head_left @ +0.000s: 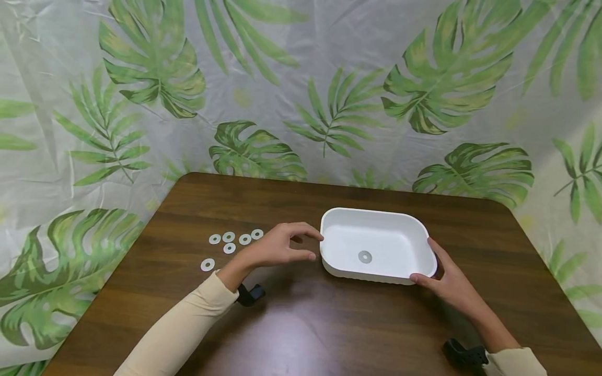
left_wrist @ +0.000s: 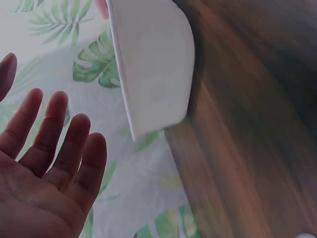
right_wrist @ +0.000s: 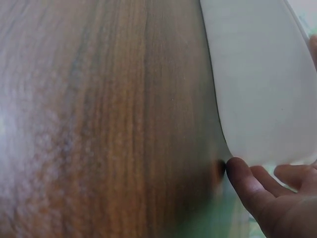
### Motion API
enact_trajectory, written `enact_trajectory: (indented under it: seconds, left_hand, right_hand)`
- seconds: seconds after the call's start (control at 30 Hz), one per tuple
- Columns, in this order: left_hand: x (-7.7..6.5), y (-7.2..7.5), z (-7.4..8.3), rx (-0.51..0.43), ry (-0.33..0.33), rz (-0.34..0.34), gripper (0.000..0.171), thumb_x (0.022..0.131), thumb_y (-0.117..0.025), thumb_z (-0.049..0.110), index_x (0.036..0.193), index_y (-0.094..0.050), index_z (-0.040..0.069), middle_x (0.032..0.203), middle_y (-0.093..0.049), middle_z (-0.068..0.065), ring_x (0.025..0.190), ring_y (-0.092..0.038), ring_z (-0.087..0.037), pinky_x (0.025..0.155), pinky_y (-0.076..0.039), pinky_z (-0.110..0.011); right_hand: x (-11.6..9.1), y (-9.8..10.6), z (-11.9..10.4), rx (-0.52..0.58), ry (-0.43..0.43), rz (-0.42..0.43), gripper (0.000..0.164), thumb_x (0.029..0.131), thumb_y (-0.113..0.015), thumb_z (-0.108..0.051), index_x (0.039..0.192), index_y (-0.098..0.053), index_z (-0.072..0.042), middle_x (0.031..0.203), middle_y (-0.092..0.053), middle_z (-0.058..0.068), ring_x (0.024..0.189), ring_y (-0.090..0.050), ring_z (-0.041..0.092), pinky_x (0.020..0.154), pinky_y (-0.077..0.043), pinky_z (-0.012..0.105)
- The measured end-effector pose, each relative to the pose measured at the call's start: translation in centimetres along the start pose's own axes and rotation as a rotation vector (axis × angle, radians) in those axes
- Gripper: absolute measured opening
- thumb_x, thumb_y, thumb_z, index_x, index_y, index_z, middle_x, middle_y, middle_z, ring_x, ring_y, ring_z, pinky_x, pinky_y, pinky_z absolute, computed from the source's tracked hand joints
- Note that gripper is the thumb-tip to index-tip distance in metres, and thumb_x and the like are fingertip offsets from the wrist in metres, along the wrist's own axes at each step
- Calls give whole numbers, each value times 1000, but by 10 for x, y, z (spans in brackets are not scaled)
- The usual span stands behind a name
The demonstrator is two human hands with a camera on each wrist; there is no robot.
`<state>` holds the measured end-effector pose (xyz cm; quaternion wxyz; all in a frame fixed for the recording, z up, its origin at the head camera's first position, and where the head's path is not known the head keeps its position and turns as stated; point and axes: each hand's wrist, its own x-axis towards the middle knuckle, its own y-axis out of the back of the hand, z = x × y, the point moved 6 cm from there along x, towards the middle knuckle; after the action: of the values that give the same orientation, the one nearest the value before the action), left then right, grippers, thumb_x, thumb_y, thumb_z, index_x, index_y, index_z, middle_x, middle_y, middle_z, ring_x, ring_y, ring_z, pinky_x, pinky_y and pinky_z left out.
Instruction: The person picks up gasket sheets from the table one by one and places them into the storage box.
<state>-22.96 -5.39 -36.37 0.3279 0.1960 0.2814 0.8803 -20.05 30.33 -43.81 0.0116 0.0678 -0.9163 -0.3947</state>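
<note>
A white oblong plastic bin (head_left: 376, 235) with rounded corners stands on the wooden table, and one flat metal washer (head_left: 365, 257) lies on its floor. My right hand (head_left: 449, 282) grips the bin's right end, thumb at the near corner and fingers round the side. The right wrist view shows those fingertips (right_wrist: 240, 168) against the bin's white wall (right_wrist: 262, 84). At the bin's left end, my left hand (head_left: 282, 245) holds nothing, its fingers loosely spread. In the left wrist view the palm and fingers (left_wrist: 54, 119) look apart from the bin (left_wrist: 153, 69).
Several washers (head_left: 229, 248) lie loose on the table's left part, beside and behind my left forearm. The brown table (head_left: 301, 324) ends at a leaf-patterned cloth (head_left: 338, 94) hanging behind it. Both wrists wear black straps (head_left: 463, 355).
</note>
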Motion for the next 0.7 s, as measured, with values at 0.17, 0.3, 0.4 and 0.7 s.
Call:
enact_trajectory:
  seconds: [0.17,0.3,0.4,0.7]
  left_hand:
    - [-27,16,-4,21,14,59,34,90,-74,21,123,-67,17,126,-67,-1,118,-61,-18,99,-51,-41]
    - [-52,29,-12,55,41,108,35,90,-74,20,123,-66,17,127,-66,-1,119,-61,-21,99,-52,-43]
    - [-72,39,-23,79,99,131,35,90,-73,20,124,-66,16,129,-65,-3,120,-61,-25,99,-52,-44]
    - [-130,70,-56,181,227,255,33,88,-75,14,120,-68,15,121,-69,-7,109,-64,-31,91,-55,-43]
  right_hand:
    - [0,1,0,2,-4,-2,106,88,-75,-35,159,-4,-1,158,-19,35,134,-36,55,105,-36,69]
    - [1,0,-1,6,2,-3,106,87,-75,-35,158,-5,0,158,-19,35,134,-36,55,105,-34,71]
    - [0,0,-1,5,4,-2,105,87,-75,-35,158,-5,0,157,-20,35,134,-36,55,105,-34,72]
    - [-1,1,0,7,-16,-14,105,88,-74,-36,159,-4,-3,158,-19,35,135,-35,56,104,-33,73]
